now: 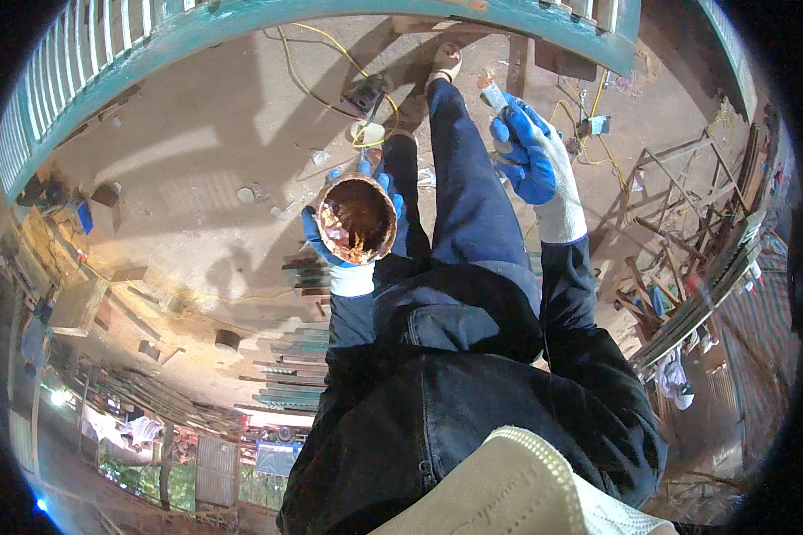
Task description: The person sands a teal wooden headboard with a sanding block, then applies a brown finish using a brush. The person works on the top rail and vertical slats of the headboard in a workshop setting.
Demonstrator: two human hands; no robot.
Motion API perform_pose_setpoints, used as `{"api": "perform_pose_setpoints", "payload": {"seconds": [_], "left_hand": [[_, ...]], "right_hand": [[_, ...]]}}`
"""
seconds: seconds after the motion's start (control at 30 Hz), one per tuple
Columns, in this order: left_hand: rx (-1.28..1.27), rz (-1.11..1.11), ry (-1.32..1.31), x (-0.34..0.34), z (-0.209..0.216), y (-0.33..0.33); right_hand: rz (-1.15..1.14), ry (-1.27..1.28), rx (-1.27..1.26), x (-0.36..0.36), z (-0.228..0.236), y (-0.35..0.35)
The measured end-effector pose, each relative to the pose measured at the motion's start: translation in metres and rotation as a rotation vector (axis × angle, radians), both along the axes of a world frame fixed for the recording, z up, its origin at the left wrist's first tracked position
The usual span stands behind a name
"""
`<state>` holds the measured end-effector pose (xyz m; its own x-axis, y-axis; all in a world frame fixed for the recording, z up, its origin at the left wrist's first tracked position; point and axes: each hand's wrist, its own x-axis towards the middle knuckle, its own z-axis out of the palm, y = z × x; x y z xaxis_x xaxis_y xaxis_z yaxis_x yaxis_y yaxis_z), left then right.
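Observation:
My left hand [317,239], in a blue-and-white work glove, is wrapped round a round bowl [362,214]. Dark brown stuff coats the bowl's inside, with lighter crumbly bits along one wall and the rim. Farther out and to the right, my right hand [531,160] wears a matching glove. Its fingers are closed on a small, flat, light-coloured tool [492,94] with brown stuff on its tip. The glove hides the tool's other end, and I cannot tell whether it is a brush or a scraper.
A teal slatted wooden piece [241,37] arches across the far side. Yellow cords [293,67] run over the floor near a black device [364,94]. A thin-barred frame [687,183] stands at the right. Stacked wooden strips [293,370] lie left of my body.

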<state>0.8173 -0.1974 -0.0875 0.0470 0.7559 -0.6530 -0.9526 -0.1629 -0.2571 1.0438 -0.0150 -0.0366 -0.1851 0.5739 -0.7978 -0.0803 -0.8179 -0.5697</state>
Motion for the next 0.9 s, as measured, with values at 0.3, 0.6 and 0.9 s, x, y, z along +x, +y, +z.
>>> {"api": "perform_pose_setpoints", "payload": {"seconds": [0.3,0.6,0.9], "left_hand": [[-0.111,-0.106,0.147,-0.001,-0.021,-0.020],[-0.119,-0.056,0.018,0.046,-0.034,-0.009],[-0.145,-0.002,0.058,0.151,-0.037,0.022]], "right_hand": [[0.019,-0.239,0.249,0.036,-0.005,-0.002],[0.989,-1.111,1.255,0.101,-0.033,0.063],[1.123,-1.159,1.156,0.167,-0.009,0.076]]}}
